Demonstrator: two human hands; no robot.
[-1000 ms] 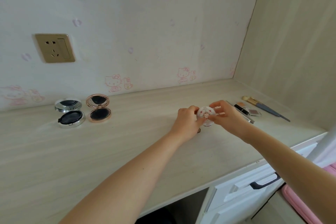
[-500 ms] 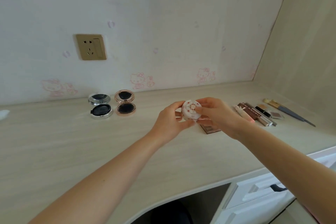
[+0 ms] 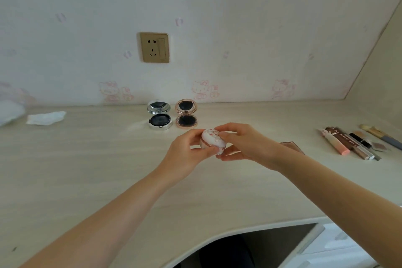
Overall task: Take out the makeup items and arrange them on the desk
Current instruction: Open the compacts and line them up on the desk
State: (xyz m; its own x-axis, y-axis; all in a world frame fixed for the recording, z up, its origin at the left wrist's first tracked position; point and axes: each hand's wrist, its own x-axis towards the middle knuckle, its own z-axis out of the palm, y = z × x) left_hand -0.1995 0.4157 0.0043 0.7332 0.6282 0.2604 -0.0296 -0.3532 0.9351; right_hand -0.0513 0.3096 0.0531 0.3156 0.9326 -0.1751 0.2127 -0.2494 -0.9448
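Both hands, left hand (image 3: pixel 187 154) and right hand (image 3: pixel 243 143), pinched the small floral compact (image 3: pixel 212 140) above the desk (image 3: pixel 87 169) | best opened gently, base steadied, then set beside the open compacts (image 3: pixel 173 116).

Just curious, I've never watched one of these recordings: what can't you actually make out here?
- Head view: flat brown case, mostly hidden by the right hand.
- Round case: its underside covered by left hand.
- White object, cut by the left edge.
- Tube lettering: too small.
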